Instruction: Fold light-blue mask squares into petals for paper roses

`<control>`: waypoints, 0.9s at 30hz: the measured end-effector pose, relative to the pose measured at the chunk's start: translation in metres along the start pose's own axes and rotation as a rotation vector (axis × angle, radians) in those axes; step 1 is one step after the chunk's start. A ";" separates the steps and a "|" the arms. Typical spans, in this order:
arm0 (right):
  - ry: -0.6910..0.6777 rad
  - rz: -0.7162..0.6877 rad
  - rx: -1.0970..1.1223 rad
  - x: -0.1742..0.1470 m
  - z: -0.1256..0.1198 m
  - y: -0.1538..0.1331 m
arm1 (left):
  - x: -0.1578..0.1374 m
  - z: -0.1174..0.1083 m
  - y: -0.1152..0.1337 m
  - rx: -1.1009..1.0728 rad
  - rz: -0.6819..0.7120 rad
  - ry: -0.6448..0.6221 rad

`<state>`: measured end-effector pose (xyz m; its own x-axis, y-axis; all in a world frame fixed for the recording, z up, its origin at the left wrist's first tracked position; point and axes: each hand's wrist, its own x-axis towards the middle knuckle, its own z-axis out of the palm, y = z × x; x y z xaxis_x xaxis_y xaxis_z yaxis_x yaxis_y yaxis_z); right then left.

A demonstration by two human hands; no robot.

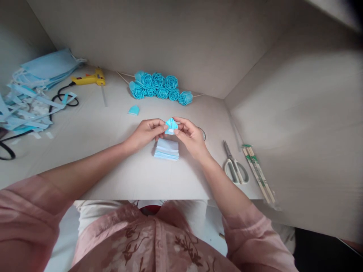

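Note:
Between my two hands is a small light-blue piece of folded fabric (171, 124), its top corners turned in to a point and a white patch at its lower edge. My left hand (149, 132) pinches its left side, and my right hand (191, 136) pinches the right side with thumb and fingers. Just below them lies a stack of pale blue cut squares (167, 148). Beyond my hands a single folded blue petal (134, 110) rests on the table. Partly hidden behind my right hand is a round object (203, 133), perhaps a tape roll.
Blue fabric roses (157, 81) on sticks lie along the back wall. At left are face masks (51, 68), blue and white scraps (25, 107) and a yellow glue gun (89, 78) with a black cord. White-handled scissors (236, 170) and packaged wooden sticks (258, 172) lie at right.

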<state>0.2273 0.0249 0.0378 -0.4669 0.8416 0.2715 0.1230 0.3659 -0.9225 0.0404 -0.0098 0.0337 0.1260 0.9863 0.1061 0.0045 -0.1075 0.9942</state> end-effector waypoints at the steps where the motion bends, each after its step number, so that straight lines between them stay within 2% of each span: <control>1: 0.000 -0.004 0.007 0.000 0.000 0.000 | 0.000 0.000 0.000 -0.007 -0.003 0.008; 6: -0.012 0.014 0.003 -0.001 0.000 -0.001 | 0.001 0.000 -0.001 0.010 -0.005 0.020; 13: -0.020 0.052 0.044 -0.001 0.001 -0.001 | 0.000 0.001 0.002 0.109 0.061 0.024; 21: 0.034 0.040 0.043 0.000 0.002 -0.001 | -0.001 0.002 0.002 0.110 0.042 -0.053; 27: -0.040 0.026 0.024 -0.002 0.004 -0.003 | -0.001 0.004 -0.004 0.160 0.043 -0.119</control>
<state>0.2244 0.0208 0.0385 -0.4985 0.8339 0.2370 0.1142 0.3342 -0.9355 0.0446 -0.0112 0.0297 0.2455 0.9597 0.1365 0.1531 -0.1774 0.9722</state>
